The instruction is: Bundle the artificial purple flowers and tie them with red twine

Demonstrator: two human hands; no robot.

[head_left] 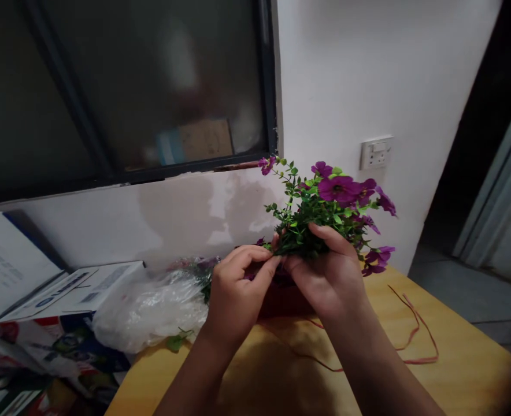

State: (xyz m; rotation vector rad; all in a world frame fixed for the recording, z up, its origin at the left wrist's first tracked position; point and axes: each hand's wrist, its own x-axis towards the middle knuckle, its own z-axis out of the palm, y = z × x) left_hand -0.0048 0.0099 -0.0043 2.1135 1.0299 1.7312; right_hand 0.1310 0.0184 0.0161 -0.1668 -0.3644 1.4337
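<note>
Boxes (108,283) are stacked at the far left, their tops mainly white, one with a side printed in red and dark blue. Above them, a dark-framed window (108,86) spans the upper left; low in its dim glass a brown carton (206,140) with a blue strip shows. Right of the boxes, a clear plastic bag (151,312) lies crumpled on the yellow wooden tabletop (147,378), with some greenery and purple at its far side and a loose leaf (174,343) just beside its near edge.

Next comes the left hand (240,283), its grip pinched, thumb and fingers together on the stem end of the bunch (320,212). Behind and below the hands sits a dark red tub (277,303), mostly hidden. The bunch, green leaves with purple flowers, is held up above the tabletop in front of the white wall (333,75), tilted with its blooms up and to the right. The right hand (336,277) cups it from below, palm up, its grip clamped on the lower leaves with the thumb across them.

Farther right, a socket (377,153) is set in the wall, and red string (420,362) lies loosely looped on the tabletop. A dark doorway (476,138) closes the right side.
</note>
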